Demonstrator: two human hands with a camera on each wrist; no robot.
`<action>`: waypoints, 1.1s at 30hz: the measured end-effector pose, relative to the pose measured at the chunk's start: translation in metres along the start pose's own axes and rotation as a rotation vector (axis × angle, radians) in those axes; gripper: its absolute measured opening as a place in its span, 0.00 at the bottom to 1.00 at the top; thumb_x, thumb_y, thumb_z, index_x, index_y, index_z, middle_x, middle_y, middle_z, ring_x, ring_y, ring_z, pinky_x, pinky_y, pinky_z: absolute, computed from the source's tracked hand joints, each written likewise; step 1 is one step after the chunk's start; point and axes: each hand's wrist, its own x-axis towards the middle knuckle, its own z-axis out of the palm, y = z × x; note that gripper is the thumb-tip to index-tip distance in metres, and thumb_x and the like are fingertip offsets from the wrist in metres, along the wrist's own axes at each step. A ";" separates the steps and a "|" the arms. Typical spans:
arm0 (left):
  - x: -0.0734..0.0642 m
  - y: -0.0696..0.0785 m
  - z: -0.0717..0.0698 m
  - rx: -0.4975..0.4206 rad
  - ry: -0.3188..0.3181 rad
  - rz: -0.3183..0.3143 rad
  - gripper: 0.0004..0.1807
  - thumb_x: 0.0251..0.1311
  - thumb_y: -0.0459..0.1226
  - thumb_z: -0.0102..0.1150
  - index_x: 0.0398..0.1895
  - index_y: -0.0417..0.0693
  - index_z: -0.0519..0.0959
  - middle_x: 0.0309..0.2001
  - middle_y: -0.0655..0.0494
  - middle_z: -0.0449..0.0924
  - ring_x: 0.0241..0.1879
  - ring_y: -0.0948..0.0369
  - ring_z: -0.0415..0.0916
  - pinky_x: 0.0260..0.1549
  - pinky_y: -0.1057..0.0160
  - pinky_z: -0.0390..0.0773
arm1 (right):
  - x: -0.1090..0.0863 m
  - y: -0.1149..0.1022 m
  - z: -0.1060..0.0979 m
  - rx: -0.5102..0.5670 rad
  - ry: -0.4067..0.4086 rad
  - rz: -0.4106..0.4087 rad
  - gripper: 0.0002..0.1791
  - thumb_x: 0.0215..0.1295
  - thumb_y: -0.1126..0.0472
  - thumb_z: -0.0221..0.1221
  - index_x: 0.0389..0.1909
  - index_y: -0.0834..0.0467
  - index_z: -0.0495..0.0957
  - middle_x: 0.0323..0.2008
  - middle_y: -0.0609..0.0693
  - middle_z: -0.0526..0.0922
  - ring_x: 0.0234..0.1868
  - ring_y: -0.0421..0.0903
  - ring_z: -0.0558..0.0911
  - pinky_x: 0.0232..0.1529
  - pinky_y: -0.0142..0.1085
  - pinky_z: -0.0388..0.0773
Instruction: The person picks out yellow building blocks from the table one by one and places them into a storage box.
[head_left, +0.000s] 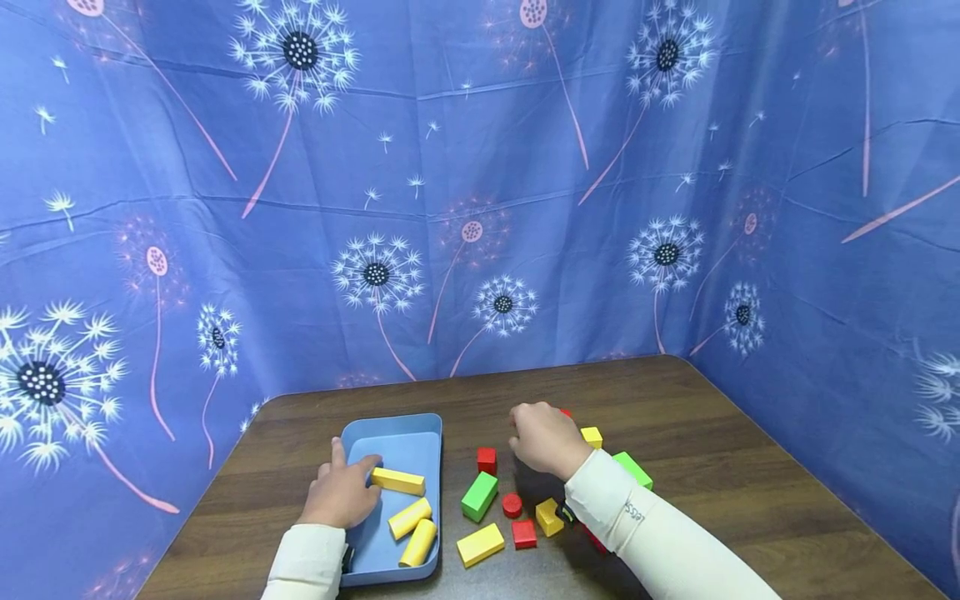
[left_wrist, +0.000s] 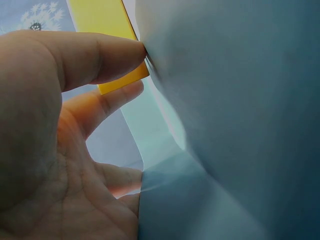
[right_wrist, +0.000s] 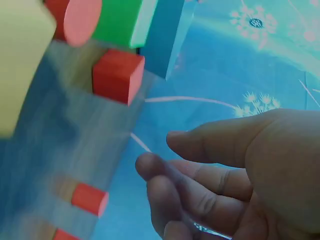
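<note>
My left hand [head_left: 341, 493] is over the left side of a blue tray [head_left: 437, 450], fingers spread. Its thumb is at the near end of a long yellow block [head_left: 398, 482]; the left wrist view shows the yellow block [left_wrist: 102, 30] passing behind the thumb, with a fingertip by its lower end. Two yellow cylinders [head_left: 409, 518] [head_left: 417, 543] lie in the tray. Above the far part of the scattered blocks is my right hand [head_left: 551, 437]. In the right wrist view, the right hand [right_wrist: 215, 175] has loosely bent fingers, with nothing visible between thumb and fingertips.
Between tray and right arm lie a red cube [head_left: 487, 460], a green block [head_left: 479, 497], a red disc [head_left: 512, 505], a red block [head_left: 524, 534] and yellow blocks [head_left: 481, 546] [head_left: 549, 517]. Another green block [head_left: 633, 470] is partly behind the right sleeve. A patterned blue curtain [head_left: 480, 183] surrounds the wooden table [head_left: 720, 450].
</note>
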 end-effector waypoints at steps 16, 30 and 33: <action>0.003 -0.003 0.004 0.008 -0.006 0.007 0.27 0.61 0.41 0.61 0.66 0.56 0.80 0.78 0.20 0.40 0.62 0.28 0.67 0.56 0.24 0.69 | -0.010 0.054 -0.015 -0.100 0.074 0.137 0.09 0.58 0.56 0.68 0.40 0.52 0.87 0.39 0.50 0.84 0.43 0.58 0.80 0.37 0.53 0.81; 0.004 -0.005 0.005 0.020 0.016 0.033 0.22 0.61 0.41 0.62 0.60 0.55 0.85 0.77 0.18 0.42 0.61 0.27 0.69 0.54 0.25 0.71 | -0.015 0.084 -0.014 -0.117 0.036 0.270 0.12 0.56 0.54 0.68 0.41 0.52 0.86 0.44 0.59 0.81 0.42 0.64 0.76 0.34 0.59 0.76; 0.003 -0.004 0.004 0.019 0.019 0.034 0.22 0.61 0.41 0.62 0.59 0.55 0.85 0.77 0.18 0.43 0.61 0.26 0.69 0.54 0.24 0.71 | -0.016 0.088 -0.014 -0.104 0.024 0.298 0.16 0.58 0.54 0.69 0.46 0.54 0.86 0.47 0.62 0.81 0.43 0.67 0.76 0.35 0.60 0.76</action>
